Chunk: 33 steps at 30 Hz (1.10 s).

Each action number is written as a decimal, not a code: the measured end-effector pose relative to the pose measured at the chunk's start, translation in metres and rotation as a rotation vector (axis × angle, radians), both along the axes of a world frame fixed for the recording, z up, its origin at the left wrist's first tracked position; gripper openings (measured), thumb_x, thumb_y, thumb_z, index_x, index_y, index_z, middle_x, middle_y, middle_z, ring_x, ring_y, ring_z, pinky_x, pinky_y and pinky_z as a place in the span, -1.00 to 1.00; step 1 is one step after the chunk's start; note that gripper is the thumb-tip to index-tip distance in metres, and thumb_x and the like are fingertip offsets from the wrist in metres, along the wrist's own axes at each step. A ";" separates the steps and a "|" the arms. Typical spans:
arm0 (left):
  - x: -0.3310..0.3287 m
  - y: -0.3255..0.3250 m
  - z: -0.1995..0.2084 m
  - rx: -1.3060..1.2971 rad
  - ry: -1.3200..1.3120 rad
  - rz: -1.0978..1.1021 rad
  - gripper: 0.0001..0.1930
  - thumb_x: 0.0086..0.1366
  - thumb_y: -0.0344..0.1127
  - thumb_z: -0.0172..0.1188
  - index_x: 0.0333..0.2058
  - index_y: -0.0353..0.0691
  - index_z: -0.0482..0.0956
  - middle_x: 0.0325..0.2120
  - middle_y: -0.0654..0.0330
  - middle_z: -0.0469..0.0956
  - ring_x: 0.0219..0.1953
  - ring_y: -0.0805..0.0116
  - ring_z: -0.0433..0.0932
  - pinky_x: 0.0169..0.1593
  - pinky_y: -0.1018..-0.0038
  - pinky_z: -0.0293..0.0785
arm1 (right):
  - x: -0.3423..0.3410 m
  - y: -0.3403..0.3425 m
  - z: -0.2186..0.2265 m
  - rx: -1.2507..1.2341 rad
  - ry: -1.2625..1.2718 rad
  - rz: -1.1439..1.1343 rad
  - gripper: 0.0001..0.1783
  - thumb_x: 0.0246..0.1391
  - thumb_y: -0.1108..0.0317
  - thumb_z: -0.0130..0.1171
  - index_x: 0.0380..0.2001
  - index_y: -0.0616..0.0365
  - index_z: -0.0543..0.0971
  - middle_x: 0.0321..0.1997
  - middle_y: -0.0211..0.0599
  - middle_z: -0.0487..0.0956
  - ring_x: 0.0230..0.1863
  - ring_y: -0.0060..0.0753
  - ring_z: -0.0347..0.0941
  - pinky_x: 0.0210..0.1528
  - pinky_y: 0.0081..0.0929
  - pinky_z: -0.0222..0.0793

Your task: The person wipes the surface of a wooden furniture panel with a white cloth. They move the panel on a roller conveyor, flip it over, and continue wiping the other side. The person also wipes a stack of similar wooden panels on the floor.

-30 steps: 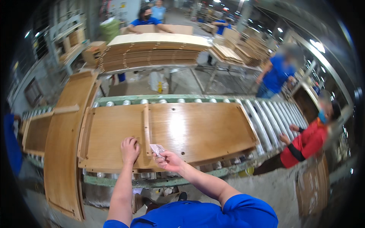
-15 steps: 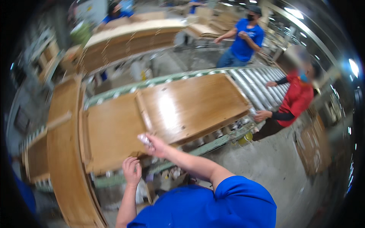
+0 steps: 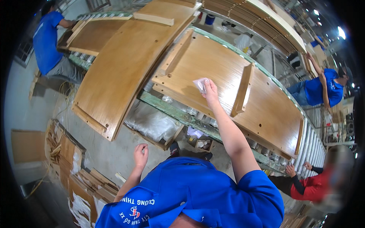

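Note:
My right hand (image 3: 211, 94) is closed on a small clear, pinkish plastic packet (image 3: 199, 84). It is raised above a brown wooden panel (image 3: 213, 60) with raised cross strips, which lies on a roller conveyor (image 3: 182, 116). My left hand (image 3: 141, 155) hangs low in front of my body, apart from the panels. Its fingers are loosely curled, and nothing shows in them. A second wooden panel (image 3: 121, 57) lies crosswise to the left, its near end jutting past the conveyor's green rail.
A co-worker in blue (image 3: 49, 41) bends at the far left; another in blue (image 3: 323, 87) stands at the right. A person in red (image 3: 310, 186) has hands by the panel's right end. Below are a box of plastic film (image 3: 156, 125) and scrap cardboard (image 3: 64, 146).
My view has swung left, bringing the crosswise panel and the floor at left into fuller sight. My right hand, still holding the packet, is further over the panel; my left hand has moved away from its edge.

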State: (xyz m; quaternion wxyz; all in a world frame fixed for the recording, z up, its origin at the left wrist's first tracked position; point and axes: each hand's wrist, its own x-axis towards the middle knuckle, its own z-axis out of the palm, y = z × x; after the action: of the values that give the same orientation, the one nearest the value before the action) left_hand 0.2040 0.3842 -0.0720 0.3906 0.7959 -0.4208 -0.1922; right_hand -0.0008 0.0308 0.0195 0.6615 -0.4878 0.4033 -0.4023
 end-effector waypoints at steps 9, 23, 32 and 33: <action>-0.002 -0.021 -0.006 0.007 0.142 -0.100 -0.89 0.11 -0.43 0.07 -0.39 -0.33 0.51 -0.45 0.06 0.51 -0.43 0.22 0.51 -0.30 0.43 0.43 | 0.109 0.000 -0.014 -0.492 0.150 0.084 -0.70 0.19 0.14 -0.07 -0.20 0.12 0.47 -0.44 -0.35 0.52 -0.47 -0.50 0.39 -0.40 -0.54 0.30; 0.009 0.015 -0.030 0.201 0.173 -0.023 -0.86 0.12 -0.40 0.05 -0.37 -0.29 0.53 -0.44 0.04 0.53 -0.47 0.21 0.52 -0.33 0.42 0.45 | 0.143 0.011 0.008 -0.743 0.823 0.057 -0.71 0.13 0.05 -0.09 -0.23 -0.05 0.47 -0.45 -0.10 0.56 -0.33 0.00 0.49 -0.30 -0.16 0.37; 0.015 0.012 -0.040 0.242 0.222 -0.059 -0.86 0.12 -0.39 0.06 -0.36 -0.27 0.53 -0.44 0.05 0.54 -0.49 0.24 0.52 -0.35 0.42 0.45 | 0.108 0.014 0.007 -0.725 0.862 0.033 -0.69 0.12 0.02 -0.09 -0.30 -0.03 0.49 -0.46 -0.11 0.56 -0.37 -0.01 0.49 -0.33 -0.15 0.38; 0.016 0.012 -0.041 0.255 0.212 -0.076 -0.86 0.12 -0.38 0.06 -0.36 -0.27 0.53 -0.44 0.05 0.54 -0.49 0.25 0.52 -0.35 0.42 0.45 | 0.109 0.015 0.008 -0.726 0.852 0.029 -0.69 0.12 0.02 -0.08 -0.30 -0.03 0.49 -0.46 -0.11 0.56 -0.37 -0.01 0.49 -0.33 -0.15 0.38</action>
State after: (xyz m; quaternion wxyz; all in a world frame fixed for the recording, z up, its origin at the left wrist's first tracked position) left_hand 0.2202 0.3958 -0.1133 0.3211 0.7977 -0.3795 -0.3414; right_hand 0.1080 0.0454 0.0271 0.2353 -0.8091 0.4638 -0.2736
